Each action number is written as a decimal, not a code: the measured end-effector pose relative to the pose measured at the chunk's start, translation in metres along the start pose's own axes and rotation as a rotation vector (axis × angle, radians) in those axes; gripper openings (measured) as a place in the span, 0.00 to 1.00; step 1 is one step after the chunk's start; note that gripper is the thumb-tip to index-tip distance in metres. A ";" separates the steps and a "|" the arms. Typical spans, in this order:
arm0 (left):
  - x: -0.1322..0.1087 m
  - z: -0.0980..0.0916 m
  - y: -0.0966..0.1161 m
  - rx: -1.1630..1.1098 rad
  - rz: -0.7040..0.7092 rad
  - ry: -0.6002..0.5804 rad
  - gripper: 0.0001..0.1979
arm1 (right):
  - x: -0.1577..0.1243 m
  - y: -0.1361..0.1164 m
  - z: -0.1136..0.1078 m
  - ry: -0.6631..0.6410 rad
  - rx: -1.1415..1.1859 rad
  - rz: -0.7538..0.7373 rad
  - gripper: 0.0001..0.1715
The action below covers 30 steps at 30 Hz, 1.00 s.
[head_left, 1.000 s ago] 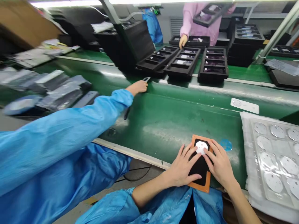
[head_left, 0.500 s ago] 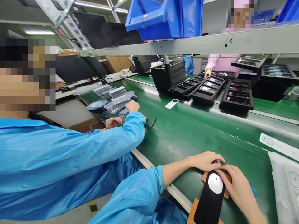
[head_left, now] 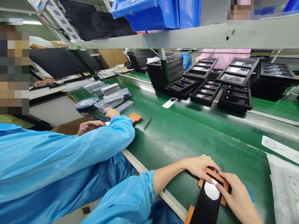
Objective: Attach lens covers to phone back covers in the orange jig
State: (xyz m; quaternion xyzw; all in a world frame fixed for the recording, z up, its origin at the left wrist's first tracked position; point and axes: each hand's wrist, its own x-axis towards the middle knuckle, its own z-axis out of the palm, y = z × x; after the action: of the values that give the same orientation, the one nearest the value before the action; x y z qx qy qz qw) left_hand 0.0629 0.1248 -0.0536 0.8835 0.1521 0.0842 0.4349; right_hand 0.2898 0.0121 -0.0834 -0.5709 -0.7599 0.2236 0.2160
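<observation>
A black panel (head_left: 207, 207) with a white rounded patch (head_left: 212, 189) near its far end lies in an orange fixture (head_left: 223, 180) at the lower right. My left hand (head_left: 202, 166) grips the fixture's far left corner, its thumb by the patch's upper edge. From the right, my right hand (head_left: 237, 194) curls round the far right corner, with its thumb tip at the patch's right edge. The two hands' fingertips come close together at the far end, where they hide part of the fixture. The panel's near end runs out of view.
At left, a co-worker's blue sleeve (head_left: 112, 137) reaches over stacked clear-wrapped pieces (head_left: 109, 99). Tweezers (head_left: 147, 123) lie mid-table beside another orange fixture (head_left: 135, 118). Black trays (head_left: 234, 99) stand at the back under a shelf rail (head_left: 198, 40). White sheeting (head_left: 277, 183) lies right.
My fingers have shifted from meeting above the panel's far end to gripping the fixture, thumbs at the white patch. Trays at the back are raised. The co-worker's hand has moved left and nearer.
</observation>
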 end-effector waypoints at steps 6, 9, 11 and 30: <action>0.000 -0.001 0.001 -0.044 -0.015 0.006 0.29 | 0.000 0.000 0.000 0.022 0.017 -0.007 0.21; 0.000 -0.001 0.001 -0.070 -0.015 0.016 0.28 | 0.002 0.000 0.001 0.015 0.033 -0.002 0.20; 0.000 -0.001 0.000 -0.070 -0.017 0.015 0.29 | 0.003 0.000 0.001 0.001 0.043 -0.002 0.20; 0.003 0.002 -0.003 -0.046 -0.007 0.005 0.31 | 0.002 0.002 0.005 0.086 0.034 -0.032 0.21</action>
State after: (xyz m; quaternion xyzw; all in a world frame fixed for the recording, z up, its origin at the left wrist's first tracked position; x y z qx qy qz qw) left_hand 0.0659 0.1266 -0.0572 0.8725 0.1540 0.0884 0.4551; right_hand 0.2882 0.0143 -0.0885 -0.5638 -0.7551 0.2085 0.2616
